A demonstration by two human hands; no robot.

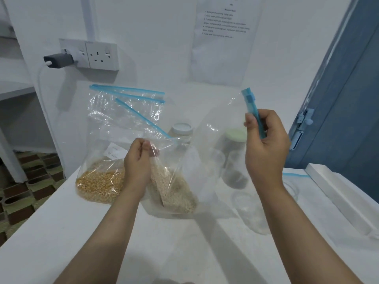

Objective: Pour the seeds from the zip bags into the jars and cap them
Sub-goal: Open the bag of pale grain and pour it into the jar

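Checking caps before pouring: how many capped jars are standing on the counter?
2: a clear jar with a white lid at the back centre, and a clear jar with a pale green lid to its right, seen through the held bag; others may be hidden.

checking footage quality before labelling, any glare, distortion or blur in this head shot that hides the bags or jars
Head view: wide-angle bending bows the door frame and the table edge; even, soft light with faint shadows; glare streaks on the held zip bag veil the jars behind it, so their contents are hard to read; the wall notice is too soft to read; both hands look sharp.

Bright even light, soft shadows, warped edges
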